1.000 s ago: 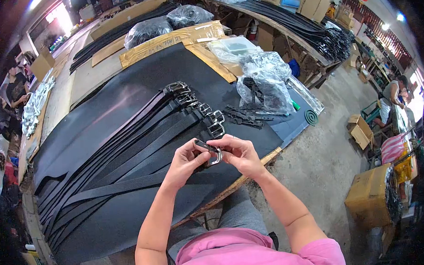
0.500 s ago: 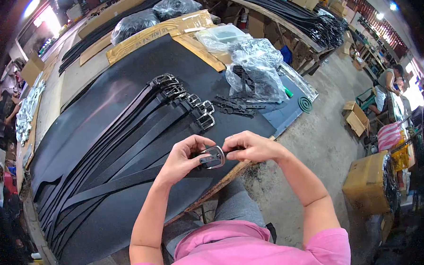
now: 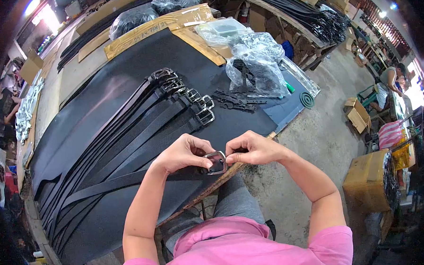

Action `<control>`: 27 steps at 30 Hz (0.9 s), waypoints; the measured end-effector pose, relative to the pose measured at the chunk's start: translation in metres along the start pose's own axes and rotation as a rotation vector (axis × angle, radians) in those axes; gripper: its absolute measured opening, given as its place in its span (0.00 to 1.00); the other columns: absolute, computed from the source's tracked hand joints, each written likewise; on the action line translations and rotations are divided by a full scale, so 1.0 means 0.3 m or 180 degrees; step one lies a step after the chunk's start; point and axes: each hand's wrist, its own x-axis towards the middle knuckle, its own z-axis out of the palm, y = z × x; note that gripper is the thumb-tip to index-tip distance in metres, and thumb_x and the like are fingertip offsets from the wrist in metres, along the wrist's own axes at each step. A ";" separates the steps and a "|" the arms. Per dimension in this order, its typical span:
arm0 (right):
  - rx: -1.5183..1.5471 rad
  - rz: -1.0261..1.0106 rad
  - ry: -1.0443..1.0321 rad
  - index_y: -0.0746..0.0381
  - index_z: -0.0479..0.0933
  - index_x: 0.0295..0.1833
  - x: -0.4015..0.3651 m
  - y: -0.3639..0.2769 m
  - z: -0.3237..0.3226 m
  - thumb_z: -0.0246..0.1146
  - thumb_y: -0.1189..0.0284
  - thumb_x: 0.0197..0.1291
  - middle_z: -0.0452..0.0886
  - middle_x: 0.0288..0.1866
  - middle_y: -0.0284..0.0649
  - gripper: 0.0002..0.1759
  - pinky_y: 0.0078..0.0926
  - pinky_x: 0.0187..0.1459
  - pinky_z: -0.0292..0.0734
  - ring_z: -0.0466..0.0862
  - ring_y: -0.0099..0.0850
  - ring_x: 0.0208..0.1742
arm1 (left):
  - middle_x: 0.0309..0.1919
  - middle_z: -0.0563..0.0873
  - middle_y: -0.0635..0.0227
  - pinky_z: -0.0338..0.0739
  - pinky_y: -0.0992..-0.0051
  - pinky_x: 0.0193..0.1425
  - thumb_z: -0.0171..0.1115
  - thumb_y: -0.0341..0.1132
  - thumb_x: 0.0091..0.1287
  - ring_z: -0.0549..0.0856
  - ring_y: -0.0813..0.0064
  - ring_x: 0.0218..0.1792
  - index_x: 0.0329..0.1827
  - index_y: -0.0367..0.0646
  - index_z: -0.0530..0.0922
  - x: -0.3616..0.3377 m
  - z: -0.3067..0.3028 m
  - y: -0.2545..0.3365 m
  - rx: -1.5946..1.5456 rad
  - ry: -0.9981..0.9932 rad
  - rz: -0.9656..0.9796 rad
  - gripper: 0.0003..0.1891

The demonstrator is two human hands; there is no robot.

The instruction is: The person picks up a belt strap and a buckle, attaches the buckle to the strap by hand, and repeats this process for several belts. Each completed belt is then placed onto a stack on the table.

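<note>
Near the table's front edge, my left hand (image 3: 187,153) is closed on the buckle end of a black belt (image 3: 124,180), with the thumb pressed on it. The silver metal buckle (image 3: 224,164) sticks out to the right of these fingers. My right hand (image 3: 254,148) pinches at the buckle's right edge with thumb and forefinger; its other fingers curl in. The belt's strap trails left across the table. Beyond my hands lies a fanned row of black belts (image 3: 135,117), their buckles (image 3: 205,115) toward the right.
Small black strips (image 3: 239,102) lie beside a clear plastic bag (image 3: 261,78). A green coil (image 3: 306,100) sits at the table's right corner. Cardboard (image 3: 155,28) and black bags (image 3: 133,20) are at the back. Right, on the floor, are cartons (image 3: 365,182); a person (image 3: 390,82) sits beyond.
The buckle has turned and tilted, and its frame shows more openly between my hands. My left hand's grip has shifted, and my right fingers now press at the buckle's edge.
</note>
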 end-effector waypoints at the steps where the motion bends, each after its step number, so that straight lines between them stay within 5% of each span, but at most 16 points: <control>1: -0.0104 0.0115 0.0008 0.65 0.78 0.33 -0.003 -0.001 0.005 0.62 0.65 0.64 0.73 0.21 0.29 0.13 0.20 0.27 0.63 0.68 0.15 0.26 | 0.27 0.83 0.74 0.72 0.83 0.36 0.74 0.30 0.52 0.78 0.87 0.30 0.39 0.35 0.85 0.006 0.014 0.008 0.0067 0.0018 -0.0139 0.13; 6: 0.0197 0.0995 -0.0175 0.63 0.75 0.29 -0.036 -0.030 0.015 0.52 0.53 0.69 0.73 0.21 0.30 0.25 0.22 0.28 0.65 0.70 0.18 0.26 | 0.20 0.80 0.78 0.66 0.82 0.27 0.74 0.39 0.55 0.73 0.89 0.23 0.27 0.37 0.84 0.029 0.065 0.029 0.0531 -0.0185 -0.0381 0.13; 9: 0.0245 0.0966 -0.0506 0.63 0.75 0.33 -0.059 -0.056 -0.008 0.49 0.50 0.70 0.74 0.23 0.30 0.27 0.23 0.30 0.67 0.72 0.19 0.28 | 0.19 0.79 0.77 0.66 0.82 0.27 0.75 0.41 0.55 0.73 0.89 0.22 0.26 0.38 0.84 0.033 0.081 0.048 0.0691 -0.0197 -0.0476 0.14; 10: 0.0207 0.1081 -0.0693 0.62 0.75 0.39 -0.058 -0.097 -0.020 0.49 0.58 0.72 0.75 0.27 0.30 0.18 0.21 0.31 0.67 0.71 0.19 0.29 | 0.17 0.76 0.79 0.64 0.82 0.25 0.74 0.39 0.56 0.72 0.89 0.22 0.22 0.39 0.81 0.035 0.088 0.049 0.0790 -0.0166 -0.0522 0.14; 16: 0.0080 0.0685 -0.0932 0.63 0.74 0.42 -0.049 -0.065 -0.038 0.53 0.67 0.68 0.75 0.25 0.32 0.10 0.25 0.30 0.69 0.75 0.23 0.28 | 0.16 0.76 0.76 0.66 0.80 0.24 0.73 0.45 0.55 0.73 0.89 0.21 0.20 0.40 0.81 0.044 0.095 0.057 0.1230 0.0019 -0.0324 0.17; 17: -0.0333 0.0288 -0.0737 0.63 0.73 0.40 -0.049 -0.058 -0.028 0.52 0.69 0.68 0.74 0.24 0.33 0.09 0.26 0.29 0.69 0.74 0.25 0.26 | 0.16 0.76 0.76 0.66 0.77 0.23 0.72 0.48 0.55 0.73 0.87 0.21 0.21 0.40 0.81 0.060 0.080 0.012 0.1603 0.0008 -0.0169 0.19; 20: -0.0664 0.0657 -0.0557 0.64 0.72 0.39 -0.056 -0.052 -0.001 0.53 0.71 0.67 0.74 0.25 0.40 0.08 0.28 0.32 0.70 0.75 0.30 0.27 | 0.12 0.73 0.67 0.65 0.72 0.22 0.68 0.54 0.53 0.71 0.83 0.19 0.21 0.35 0.80 0.072 0.078 -0.060 0.1610 0.0093 0.0544 0.25; 22: -0.0672 0.0828 -0.0496 0.65 0.73 0.39 -0.066 -0.055 0.003 0.54 0.74 0.65 0.75 0.24 0.40 0.06 0.28 0.31 0.70 0.76 0.31 0.26 | 0.08 0.69 0.70 0.62 0.71 0.20 0.68 0.53 0.52 0.68 0.82 0.15 0.16 0.35 0.78 0.071 0.091 -0.077 0.1415 0.0139 0.0590 0.25; 27: -0.0404 0.1071 -0.0407 0.67 0.74 0.38 -0.056 -0.090 0.026 0.54 0.78 0.62 0.75 0.20 0.35 0.05 0.21 0.26 0.68 0.73 0.21 0.22 | 0.13 0.81 0.69 0.71 0.78 0.20 0.73 0.43 0.47 0.79 0.82 0.16 0.20 0.36 0.84 0.013 0.120 -0.038 0.0924 0.0313 0.0418 0.16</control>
